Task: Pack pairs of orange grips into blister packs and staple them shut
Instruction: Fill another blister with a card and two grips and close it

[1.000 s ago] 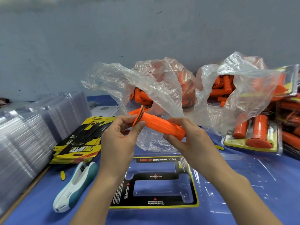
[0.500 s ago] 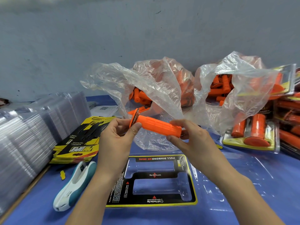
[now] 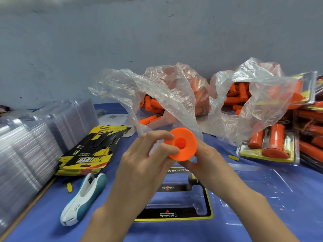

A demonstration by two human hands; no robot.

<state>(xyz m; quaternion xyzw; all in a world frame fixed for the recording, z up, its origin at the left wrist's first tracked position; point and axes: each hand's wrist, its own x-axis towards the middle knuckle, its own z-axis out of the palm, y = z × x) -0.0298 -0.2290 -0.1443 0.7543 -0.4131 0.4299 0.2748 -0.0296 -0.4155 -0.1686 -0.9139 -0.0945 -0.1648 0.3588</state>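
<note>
Both hands hold one orange grip (image 3: 181, 144) in the air above the middle of the bench (image 3: 43, 224), its round flanged end and centre hole turned toward the camera. The left hand (image 3: 145, 165) pinches the flange rim between thumb and forefinger. The right hand (image 3: 208, 163) has its fingers wrapped round the grip's body, which is hidden behind the flange. Below the hands, near the front edge, an open blister pack (image 3: 174, 215) lies flat with its black and yellow card showing. A white and teal stapler (image 3: 83, 196) lies just left of it, with a stack of printed cards (image 3: 90, 151) behind the stapler. Clear plastic shells (image 3: 26, 145) are piled along the left edge. Two plastic bags (image 3: 167, 95) of loose grips sit at the back edge, and filled packs (image 3: 269, 145) lie toward the right edge
</note>
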